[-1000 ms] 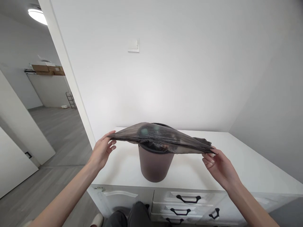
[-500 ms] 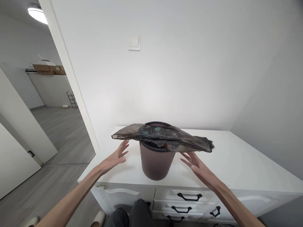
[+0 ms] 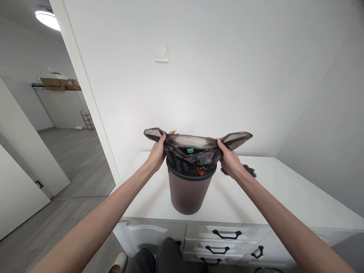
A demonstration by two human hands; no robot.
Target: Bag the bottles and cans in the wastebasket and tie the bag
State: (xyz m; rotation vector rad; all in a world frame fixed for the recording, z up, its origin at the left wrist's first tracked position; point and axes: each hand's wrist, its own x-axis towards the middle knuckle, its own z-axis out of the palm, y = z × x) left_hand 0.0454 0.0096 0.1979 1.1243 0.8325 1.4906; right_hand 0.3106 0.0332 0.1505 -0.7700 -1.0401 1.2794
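A brown bin with a dark rim stands upright on the white cabinet top. Rising out of it is a thin black plastic bag, its mouth stretched wide above the rim. My left hand grips the bag's left side, and my right hand grips its right side; the loose corners stick out beyond both hands. Inside the bag a green cap and something orange-brown show. Partly behind my right wrist lies another crumpled piece of black plastic.
The white cabinet top meets the wall behind. Dark drawer handles stick out at its front. A switch is on the wall. To the left, a doorway shows cardboard boxes and a grey floor.
Both hands have moved up and taken hold of the bag, which was lying flat across the bin. It is now lifted and opened, uncovering the crumpled black plastic on the right.
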